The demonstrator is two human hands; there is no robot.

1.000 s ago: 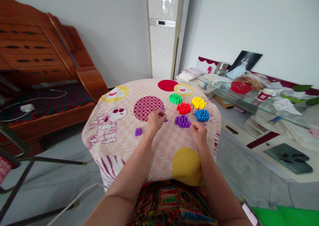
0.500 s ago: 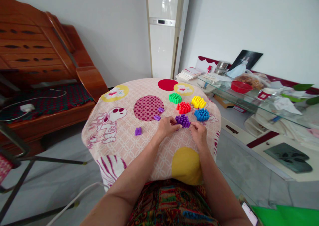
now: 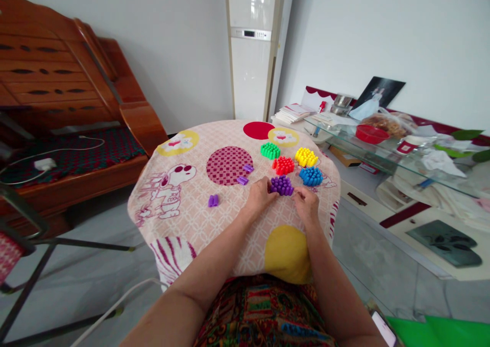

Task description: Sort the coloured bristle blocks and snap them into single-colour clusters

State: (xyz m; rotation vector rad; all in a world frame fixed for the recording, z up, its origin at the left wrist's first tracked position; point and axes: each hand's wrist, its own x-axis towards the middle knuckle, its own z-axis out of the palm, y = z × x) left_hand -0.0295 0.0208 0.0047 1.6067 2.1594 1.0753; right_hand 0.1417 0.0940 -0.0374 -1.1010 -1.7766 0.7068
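A tight cluster of small purple peg-like pieces (image 3: 282,185) stands upright on the cloth-covered table. My left hand (image 3: 261,196) presses against its left side, fingers bent and closed. At the cluster's right edge, the thumb and fingers of my right hand (image 3: 307,203) are pinched together. Behind it stand similar clusters: red pieces (image 3: 283,165), green pieces (image 3: 270,151), yellow pieces (image 3: 306,157) and blue pieces (image 3: 310,176). To the left lie loose purple pieces (image 3: 213,200), with more purple pieces (image 3: 242,180) closer to my left hand.
A patterned tablecloth (image 3: 229,224) covers the round table. Along the right wall, a glass shelf (image 3: 401,158) carries a red bowl (image 3: 371,133), a paper cup (image 3: 406,144) and papers. A wooden bench (image 3: 49,81) stands at left, beside metal chair legs (image 3: 88,244).
My left thumb has drawn back from the front of the purple cluster, and that hand sits more along its left side. My right hand has barely moved.
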